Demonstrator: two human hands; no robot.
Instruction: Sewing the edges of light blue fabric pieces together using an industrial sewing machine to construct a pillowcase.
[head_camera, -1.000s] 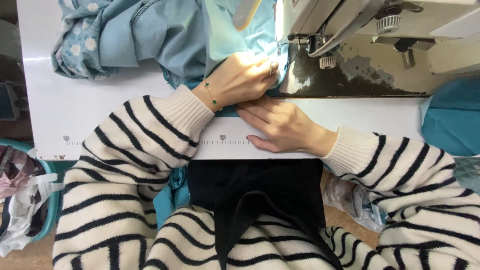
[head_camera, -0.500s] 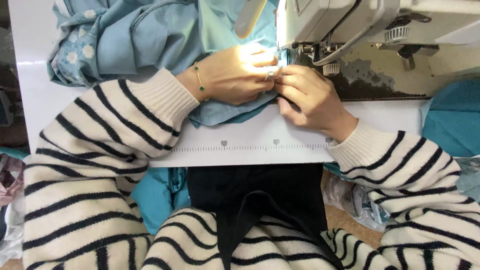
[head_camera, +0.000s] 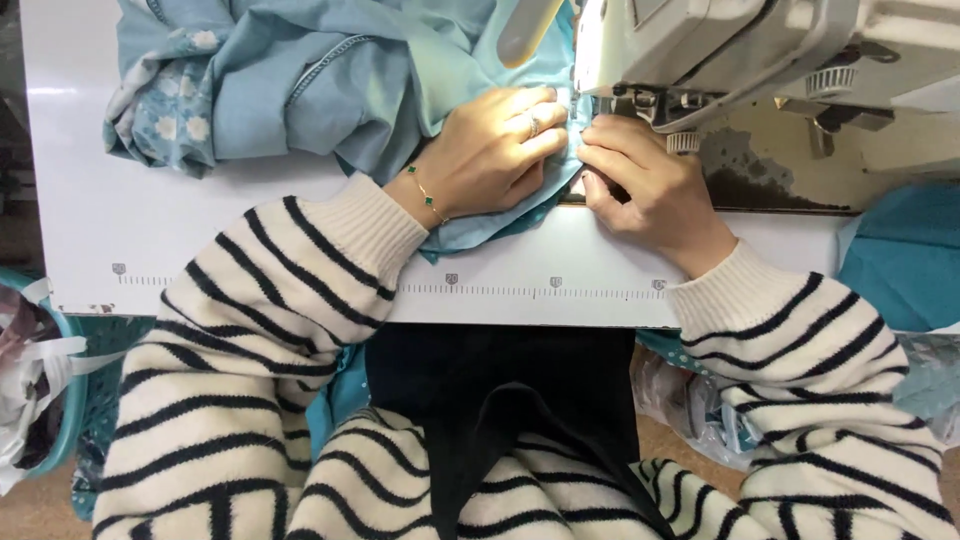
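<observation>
Guiding a fold of light blue fabric (head_camera: 470, 230) toward the needle area of a white sewing machine (head_camera: 720, 50), a person in a cream sweater with black stripes works at a white table (head_camera: 200, 230) edged with a printed ruler. The left hand (head_camera: 490, 150) lies flat on the cloth, fingers together and pressing it down against the table, seemingly to keep the layers from shifting. The right hand (head_camera: 645, 185) sits just beside it, fingertips curled and pinching the fabric's edge right under the machine head, apparently to steer the seam line straight. A ring and a thin gold bracelet with green stones (head_camera: 428, 195) show on the left hand and wrist. Most of the garment is bunched behind the left hand at the table's far side, where a floral-print lining (head_camera: 170, 120) spills out, kept clear of the stitching zone. A teal basket (head_camera: 60, 400) holding scraps stands low at the left, and teal cloth (head_camera: 900, 260) lies at the right.
</observation>
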